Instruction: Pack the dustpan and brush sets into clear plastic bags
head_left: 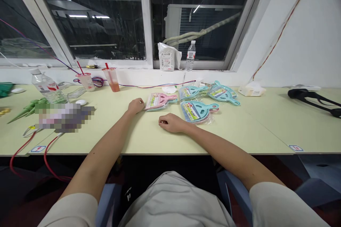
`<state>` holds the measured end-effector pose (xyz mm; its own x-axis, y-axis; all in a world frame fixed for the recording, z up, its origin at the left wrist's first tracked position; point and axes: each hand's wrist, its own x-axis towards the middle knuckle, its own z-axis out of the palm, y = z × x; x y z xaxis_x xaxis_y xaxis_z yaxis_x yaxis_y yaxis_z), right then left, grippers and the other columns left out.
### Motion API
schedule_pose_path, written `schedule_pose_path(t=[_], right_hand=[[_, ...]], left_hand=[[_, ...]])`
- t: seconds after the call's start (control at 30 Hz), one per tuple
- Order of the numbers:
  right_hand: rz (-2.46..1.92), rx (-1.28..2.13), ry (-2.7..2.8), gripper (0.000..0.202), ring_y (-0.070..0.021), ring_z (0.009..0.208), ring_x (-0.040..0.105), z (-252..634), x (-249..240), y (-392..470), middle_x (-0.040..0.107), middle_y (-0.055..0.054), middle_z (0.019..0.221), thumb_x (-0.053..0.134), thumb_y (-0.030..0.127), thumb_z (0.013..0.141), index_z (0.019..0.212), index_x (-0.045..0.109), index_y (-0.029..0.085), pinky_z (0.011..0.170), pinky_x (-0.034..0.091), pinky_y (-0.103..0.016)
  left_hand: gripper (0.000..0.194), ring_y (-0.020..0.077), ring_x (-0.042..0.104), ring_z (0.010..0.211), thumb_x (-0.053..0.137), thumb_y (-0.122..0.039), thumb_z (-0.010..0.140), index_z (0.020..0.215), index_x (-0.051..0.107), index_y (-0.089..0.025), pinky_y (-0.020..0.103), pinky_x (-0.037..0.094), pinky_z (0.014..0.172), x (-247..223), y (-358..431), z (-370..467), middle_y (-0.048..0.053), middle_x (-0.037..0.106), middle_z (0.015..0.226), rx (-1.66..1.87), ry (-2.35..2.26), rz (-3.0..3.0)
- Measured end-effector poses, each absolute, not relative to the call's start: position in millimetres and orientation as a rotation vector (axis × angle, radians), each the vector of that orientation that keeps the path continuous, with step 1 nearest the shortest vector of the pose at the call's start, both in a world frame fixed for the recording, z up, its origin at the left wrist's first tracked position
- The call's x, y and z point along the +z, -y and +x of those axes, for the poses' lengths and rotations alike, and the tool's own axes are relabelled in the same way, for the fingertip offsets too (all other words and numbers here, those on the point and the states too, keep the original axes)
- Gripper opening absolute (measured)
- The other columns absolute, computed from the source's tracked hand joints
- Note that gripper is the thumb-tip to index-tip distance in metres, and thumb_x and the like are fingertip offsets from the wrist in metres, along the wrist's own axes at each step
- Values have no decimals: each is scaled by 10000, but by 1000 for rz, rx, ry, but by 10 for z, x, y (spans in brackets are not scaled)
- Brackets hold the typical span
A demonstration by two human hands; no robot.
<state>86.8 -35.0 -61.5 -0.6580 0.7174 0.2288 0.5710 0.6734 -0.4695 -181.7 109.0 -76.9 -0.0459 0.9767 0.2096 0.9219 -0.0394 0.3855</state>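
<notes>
My left hand (135,106) rests on the table with its fingers curled at the left edge of a pink mini dustpan-and-brush set (160,100) in clear plastic. The fingertips meet the wrapper edge there. My right hand (172,123) lies on the table closer to me, loosely closed, with nothing visible in it. Just beyond it is a light-blue dustpan set (198,111), also wrapped, with some pink showing beneath. Farther back lie another wrapped blue set (190,92) and, to its right, overlapping blue dustpans (222,93) with handles pointing right.
A tissue pack (252,90) and a black strap-like item (314,101) lie right. At left are drink cups (112,79), a large plastic bottle (49,87), green objects (33,106) and red cables (22,149). A water bottle (190,56) and white package (167,57) stand on the sill.
</notes>
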Motion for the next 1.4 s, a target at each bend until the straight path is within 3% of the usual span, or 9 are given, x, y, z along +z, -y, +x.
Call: schedule_pose_path(t=[0.27,0.5,0.7,0.8,1.0,1.2,1.4], right_hand=[[-1003,527,2482,128,-130,681,514,869,-609,344,636,7,737,601,196,937,874,712,186,676,343,-261],[-988,504,2474,143,-135,674,522,939,-568,317,637,4,737,580,197,948,875,702,185,668,342,-266],[-1015,269,2347,175,-163,738,528,1046,-520,223,636,-19,779,532,185,957,825,646,186,698,352,-283],[-1005,159,2294,169,-188,838,552,1072,-512,180,648,-47,850,524,181,964,821,616,189,780,386,-295],[-1018,101,2288,172,-212,930,561,1095,-503,155,656,-69,916,507,158,975,830,590,200,873,410,-318],[-1074,46,2265,177,-220,946,559,1108,-504,126,650,-76,920,501,145,976,837,596,198,883,418,-331],[-1112,18,2216,131,-241,1052,574,1148,-567,41,661,-100,1011,518,139,966,926,630,193,989,439,-378]], left_hand=[[202,304,678,1082,638,-287,831,1001,735,-237,345,496,853,-775,-1090,-1786,120,759,1175,667,-2082,2058],[293,277,685,987,561,-446,918,986,695,-194,327,466,781,-637,-996,-1650,152,758,1121,1040,-2072,1778],[368,244,674,939,682,-529,825,1005,650,-209,306,446,712,-592,-812,-1359,108,737,1118,1008,-1898,1868],[385,254,669,955,736,-482,770,1011,645,-195,308,436,708,-594,-774,-1254,129,725,1132,955,-1960,1900],[182,249,676,904,729,-341,749,835,666,-194,311,433,695,-566,-866,-1248,115,757,1010,914,-2011,1844],[131,264,686,796,724,-307,728,791,702,-195,337,453,659,-539,-887,-1328,127,762,907,960,-1987,1750],[71,260,703,775,719,-252,727,728,678,-193,333,492,666,-503,-892,-1437,117,751,817,1059,-1917,1701]])
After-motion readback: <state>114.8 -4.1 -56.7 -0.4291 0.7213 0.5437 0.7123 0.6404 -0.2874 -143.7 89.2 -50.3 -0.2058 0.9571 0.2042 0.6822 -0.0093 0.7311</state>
